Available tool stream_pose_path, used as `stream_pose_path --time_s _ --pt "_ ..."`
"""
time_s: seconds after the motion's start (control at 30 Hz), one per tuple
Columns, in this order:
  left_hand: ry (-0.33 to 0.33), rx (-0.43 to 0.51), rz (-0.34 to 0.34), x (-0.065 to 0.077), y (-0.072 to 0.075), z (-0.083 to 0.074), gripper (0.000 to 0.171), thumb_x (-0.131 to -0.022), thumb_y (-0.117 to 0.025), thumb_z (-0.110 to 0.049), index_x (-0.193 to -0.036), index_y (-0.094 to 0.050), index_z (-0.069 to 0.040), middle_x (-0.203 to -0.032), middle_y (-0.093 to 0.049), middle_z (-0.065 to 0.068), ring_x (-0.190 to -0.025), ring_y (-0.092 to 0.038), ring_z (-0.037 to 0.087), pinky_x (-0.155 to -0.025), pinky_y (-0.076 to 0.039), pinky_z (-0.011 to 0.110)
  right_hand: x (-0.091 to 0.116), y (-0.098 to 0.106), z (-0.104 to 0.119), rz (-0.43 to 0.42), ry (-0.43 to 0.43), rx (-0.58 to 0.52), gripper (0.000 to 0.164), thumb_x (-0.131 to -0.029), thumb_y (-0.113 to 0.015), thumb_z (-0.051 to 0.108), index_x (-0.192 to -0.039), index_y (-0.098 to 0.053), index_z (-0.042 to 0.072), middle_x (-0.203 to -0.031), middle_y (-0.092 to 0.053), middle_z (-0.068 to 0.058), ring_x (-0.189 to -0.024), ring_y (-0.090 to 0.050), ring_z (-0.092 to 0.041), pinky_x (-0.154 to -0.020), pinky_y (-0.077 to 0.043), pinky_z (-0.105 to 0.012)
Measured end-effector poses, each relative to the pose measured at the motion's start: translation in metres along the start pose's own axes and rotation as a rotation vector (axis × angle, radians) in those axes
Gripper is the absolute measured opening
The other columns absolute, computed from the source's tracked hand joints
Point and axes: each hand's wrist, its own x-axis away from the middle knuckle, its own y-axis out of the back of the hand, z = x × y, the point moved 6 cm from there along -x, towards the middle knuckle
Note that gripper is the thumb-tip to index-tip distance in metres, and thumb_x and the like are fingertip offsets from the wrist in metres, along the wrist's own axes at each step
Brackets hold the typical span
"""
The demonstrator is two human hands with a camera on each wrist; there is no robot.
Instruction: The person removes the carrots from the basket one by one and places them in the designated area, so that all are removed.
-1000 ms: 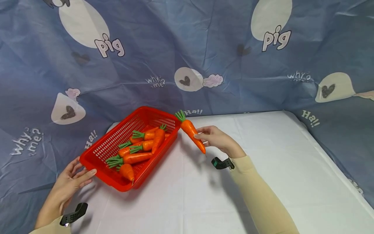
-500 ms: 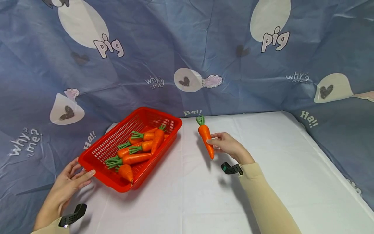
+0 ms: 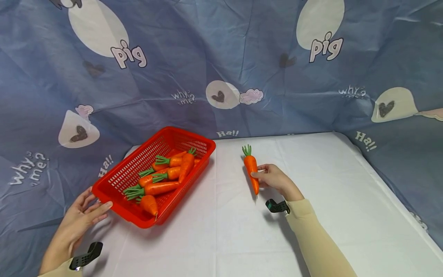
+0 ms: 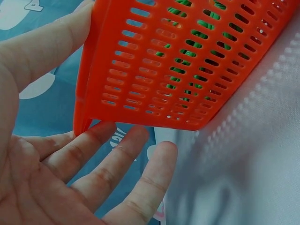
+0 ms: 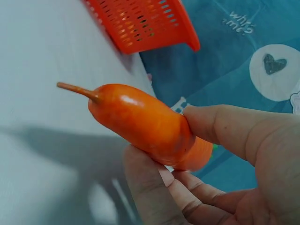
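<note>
1. R hand point(image 3: 273, 180): thumb + fingers clamped on one green-topped carrot point(image 3: 251, 167), over white cloth point(image 3: 242, 238), R of basket; contact w/ cloth unclear.
2. L hand point(image 3: 81, 215): clamped on near corner of red perforated plastic basket point(image 3: 121, 207).
3. Other carrots point(image 3: 160, 187) piled inside.
4. Progress, est.: 1 out, not yet released; rest left in basket.

Wears plain, close-fitting, long sleeves point(image 3: 320, 238) of pale yellow, with a black, hole-punched strap point(image 3: 86, 256) at each cuff point(image 3: 300, 207); shows a small green patch point(image 3: 269, 206) on the right strap point(image 3: 278, 206) and goes bare-handed
</note>
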Motion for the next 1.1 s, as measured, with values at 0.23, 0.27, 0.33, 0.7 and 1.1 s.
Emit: stream_pose_path --time_s 0.23,0.27,0.33,0.7,1.1 --pt "0.011 0.001 -0.013 0.001 0.0 0.001 0.111 -0.104 -0.073 -0.026 -0.172 0.013 -0.013 -0.137 -0.04 -0.017 -0.094 -0.057 -0.015 -0.08 -0.063 0.02 0.0 -0.004 -0.008 -0.021 -0.019 0.022 0.054 -0.105 -0.068 0.019 -0.144 -0.047 -0.012 -0.101 -0.061 -0.008 -0.083 -0.062 -0.013 -0.078 -0.063 -0.027" --pt "0.01 -0.001 -0.014 0.001 0.0 0.001 0.111 -0.104 -0.073 -0.026 -0.172 0.013 -0.013 -0.136 -0.04 -0.018 -0.094 -0.057 -0.015 -0.08 -0.063 0.02 0.001 -0.004 -0.009 -0.023 -0.019 0.027 0.053 -0.105 -0.067 0.019 -0.144 -0.047 -0.012 -0.1 -0.061 -0.008 -0.083 -0.062 -0.013 -0.077 -0.063 -0.026" --pt "0.007 0.024 -0.011 0.002 0.0 0.002 0.111 -0.104 -0.074 -0.023 -0.172 0.014 -0.013 -0.132 -0.039 -0.022 -0.095 -0.057 -0.015 -0.08 -0.063 0.019 0.003 -0.005 -0.009 -0.028 -0.017 0.038 0.053 -0.105 -0.067 0.018 -0.143 -0.047 -0.013 -0.1 -0.06 -0.008 -0.084 -0.061 -0.014 -0.077 -0.062 -0.026" --pt "0.015 0.055 -0.031 -0.002 -0.003 0.002 0.11 -0.103 -0.075 -0.024 -0.173 0.011 -0.018 -0.17 -0.017 0.015 -0.093 -0.059 -0.021 -0.078 -0.065 0.021 -0.001 -0.007 -0.011 -0.088 -0.029 0.114 0.051 -0.104 -0.069 0.02 -0.141 -0.051 -0.01 -0.097 -0.06 -0.008 -0.082 -0.062 -0.014 -0.075 -0.059 -0.024" --pt "0.03 0.057 -0.069 -0.002 -0.001 0.003 0.111 -0.102 -0.077 -0.025 -0.173 0.007 -0.02 -0.166 -0.023 0.015 -0.09 -0.06 -0.02 -0.077 -0.065 0.022 -0.008 -0.01 -0.007 -0.102 -0.009 0.226 0.054 -0.101 -0.073 0.025 -0.138 -0.054 -0.009 -0.101 -0.062 -0.012 -0.083 -0.062 -0.017 -0.073 -0.055 -0.023"
